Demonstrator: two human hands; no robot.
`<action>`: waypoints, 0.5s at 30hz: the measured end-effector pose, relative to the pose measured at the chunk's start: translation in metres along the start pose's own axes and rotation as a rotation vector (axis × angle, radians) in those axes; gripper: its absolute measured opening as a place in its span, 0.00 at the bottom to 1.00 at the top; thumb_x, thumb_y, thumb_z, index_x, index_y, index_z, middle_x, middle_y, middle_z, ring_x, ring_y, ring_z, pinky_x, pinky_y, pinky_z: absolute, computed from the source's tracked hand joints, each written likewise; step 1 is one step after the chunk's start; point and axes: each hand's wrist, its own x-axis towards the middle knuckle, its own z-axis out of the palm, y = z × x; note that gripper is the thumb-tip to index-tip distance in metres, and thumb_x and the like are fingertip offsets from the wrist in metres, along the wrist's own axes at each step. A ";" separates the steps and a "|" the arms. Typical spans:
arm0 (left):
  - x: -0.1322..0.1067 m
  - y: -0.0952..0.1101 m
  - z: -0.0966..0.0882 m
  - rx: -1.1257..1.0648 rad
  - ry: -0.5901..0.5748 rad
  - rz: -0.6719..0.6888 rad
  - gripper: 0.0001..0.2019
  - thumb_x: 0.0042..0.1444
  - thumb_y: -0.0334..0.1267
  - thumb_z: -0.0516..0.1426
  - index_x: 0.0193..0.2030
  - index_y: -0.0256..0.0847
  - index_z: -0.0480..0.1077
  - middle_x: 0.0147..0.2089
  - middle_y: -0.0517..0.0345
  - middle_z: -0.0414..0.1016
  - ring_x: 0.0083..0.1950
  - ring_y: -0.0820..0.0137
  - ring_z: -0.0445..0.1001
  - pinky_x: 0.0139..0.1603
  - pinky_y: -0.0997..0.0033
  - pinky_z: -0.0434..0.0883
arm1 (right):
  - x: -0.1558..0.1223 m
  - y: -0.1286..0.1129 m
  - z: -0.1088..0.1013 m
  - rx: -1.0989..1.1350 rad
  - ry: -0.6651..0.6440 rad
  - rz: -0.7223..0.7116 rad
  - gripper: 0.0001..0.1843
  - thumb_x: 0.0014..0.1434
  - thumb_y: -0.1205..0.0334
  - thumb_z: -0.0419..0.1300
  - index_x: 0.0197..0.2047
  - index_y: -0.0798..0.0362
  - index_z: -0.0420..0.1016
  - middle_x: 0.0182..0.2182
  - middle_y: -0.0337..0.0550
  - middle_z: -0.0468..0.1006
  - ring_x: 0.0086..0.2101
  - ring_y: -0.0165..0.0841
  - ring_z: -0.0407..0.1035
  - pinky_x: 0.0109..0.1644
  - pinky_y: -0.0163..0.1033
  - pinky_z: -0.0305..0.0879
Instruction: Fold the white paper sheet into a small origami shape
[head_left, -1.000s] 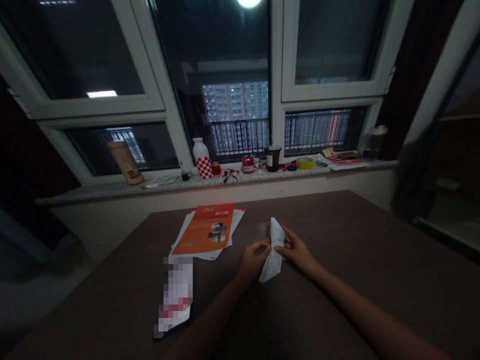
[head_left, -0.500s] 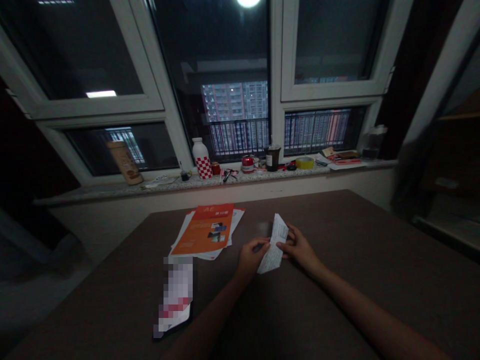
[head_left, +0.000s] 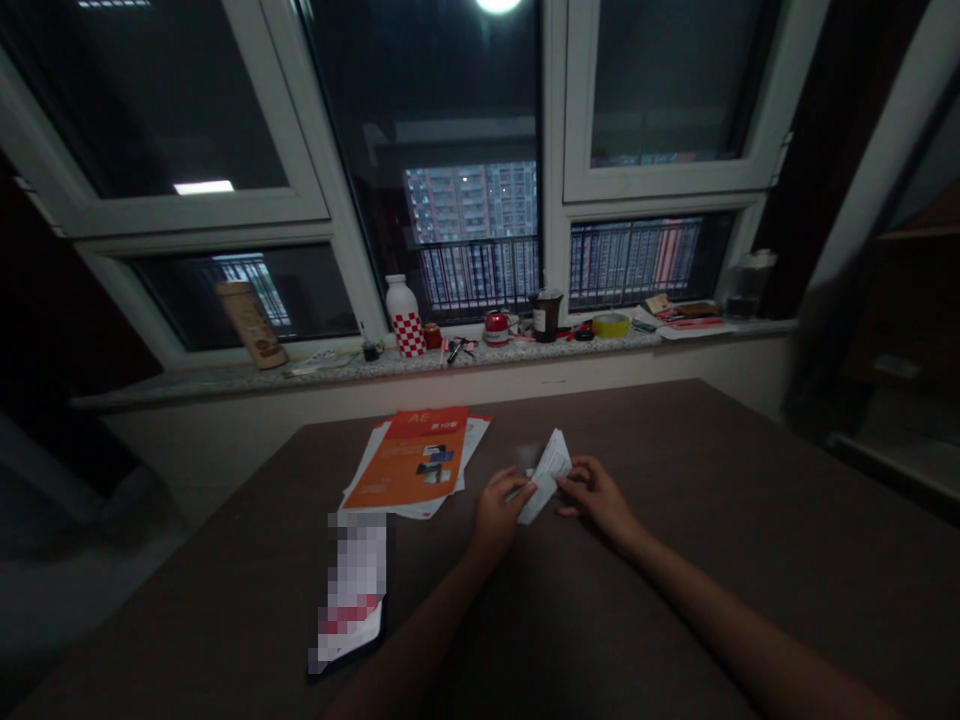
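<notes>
A small white printed paper slip is held between both my hands just above the dark brown table. My left hand pinches its left edge with thumb and fingers closed. My right hand grips its right side, fingers curled around it. The slip is partly folded and tilted up to the right.
An orange booklet on a stack of papers lies to the left, a phone nearer me. The windowsill carries a red-checked bottle, a cardboard tube, a red can, a dark cup and a tape roll.
The slip has been lowered and folded shorter; it stood taller a second ago. Both hands shifted slightly away from me with it.
</notes>
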 end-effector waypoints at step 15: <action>-0.006 0.000 0.009 0.020 -0.010 -0.007 0.09 0.55 0.41 0.59 0.42 0.42 0.76 0.47 0.51 0.79 0.52 0.58 0.74 0.60 0.53 0.64 | 0.000 0.000 -0.001 0.020 -0.058 0.036 0.25 0.47 0.49 0.70 0.45 0.50 0.71 0.38 0.43 0.78 0.35 0.38 0.76 0.35 0.46 0.79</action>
